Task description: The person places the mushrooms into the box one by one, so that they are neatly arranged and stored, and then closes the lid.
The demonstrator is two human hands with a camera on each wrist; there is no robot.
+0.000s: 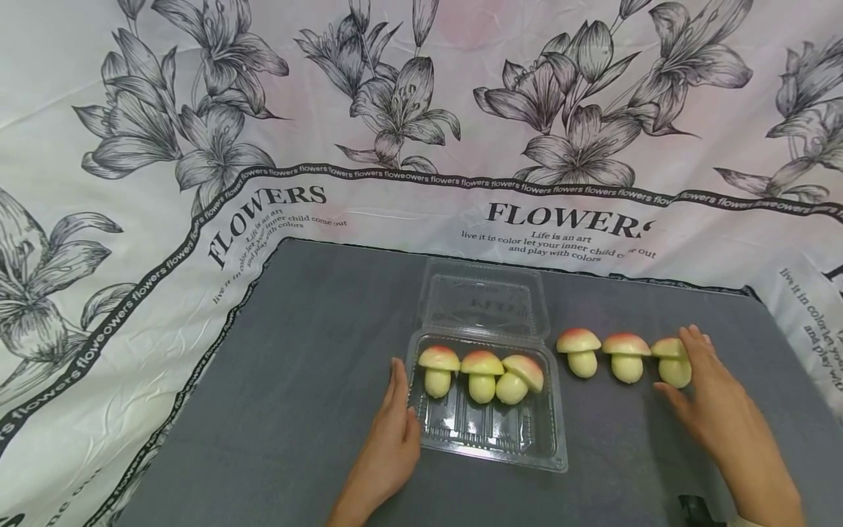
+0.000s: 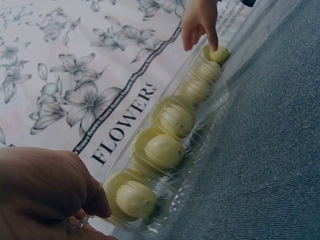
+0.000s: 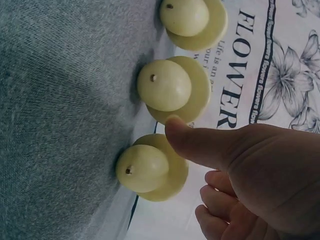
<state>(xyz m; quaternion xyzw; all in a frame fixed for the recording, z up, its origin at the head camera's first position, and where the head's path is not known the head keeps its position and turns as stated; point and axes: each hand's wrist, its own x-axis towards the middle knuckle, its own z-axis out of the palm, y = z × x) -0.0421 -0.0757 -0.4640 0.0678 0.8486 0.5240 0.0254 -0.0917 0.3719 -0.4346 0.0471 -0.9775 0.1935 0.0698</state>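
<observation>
A clear plastic clamshell container point(image 1: 454, 433) lies on the grey cloth with its lid folded back. My left hand point(image 1: 390, 450) holds its left edge; in the left wrist view, thumb and fingers point(image 2: 95, 200) pinch the rim. Three mushroom-shaped pieces with red-yellow caps and pale green stems sit inside, the left one point(image 1: 437, 373) and middle one point(image 1: 482, 377) upright, the right one point(image 1: 516, 380) tilted. My right hand point(image 1: 724, 410) reaches around the rightmost loose mushroom point(image 1: 673, 369), thumb and fingers apart. In the right wrist view, the extended thumb point(image 3: 200, 142) overlaps that mushroom's cap point(image 3: 177, 175).
Two more mushrooms, a left one point(image 1: 581, 355) and a middle one point(image 1: 626, 357), stand in a row between the container and my right hand. The hinged lid point(image 1: 484, 296) extends toward the back. A flower-printed cloth point(image 1: 408, 205) rises behind the grey surface point(image 1: 296, 351).
</observation>
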